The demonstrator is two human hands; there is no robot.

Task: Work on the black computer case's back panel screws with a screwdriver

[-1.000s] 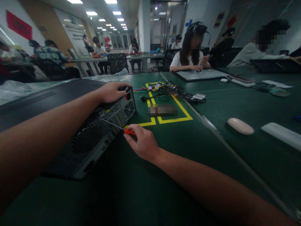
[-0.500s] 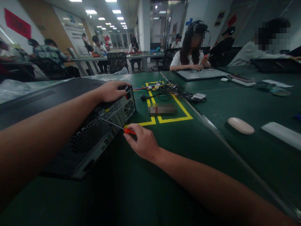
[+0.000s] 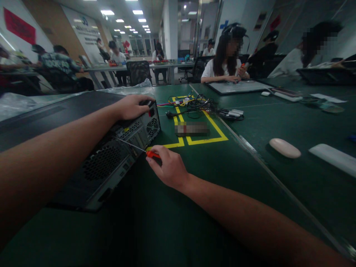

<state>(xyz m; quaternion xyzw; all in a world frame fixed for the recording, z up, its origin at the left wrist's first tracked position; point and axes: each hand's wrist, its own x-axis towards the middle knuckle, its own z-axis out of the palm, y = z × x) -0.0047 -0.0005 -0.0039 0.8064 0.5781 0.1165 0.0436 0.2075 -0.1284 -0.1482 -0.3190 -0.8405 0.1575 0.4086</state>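
A black computer case (image 3: 83,100) lies on the green table, its rear panel with vent grilles and slots facing me. My left hand (image 3: 133,107) grips the case's top rear corner, with the thumb over the edge near the power socket. In my right hand (image 3: 167,165) is a screwdriver (image 3: 153,154) with an orange handle, closed between thumb and fingers. Its thin metal shaft points left to the rear panel beside the slots. Whether the tip sits in a screw is too small to tell.
Beyond the case lies a bundle of cables (image 3: 201,104) near yellow tape marks (image 3: 207,141). A blurred box-like item (image 3: 191,129) lies inside them. To the right are a pale mouse (image 3: 285,147) and a white bar (image 3: 333,157). A co-worker (image 3: 226,59) sits across the table at a flat panel (image 3: 241,87).
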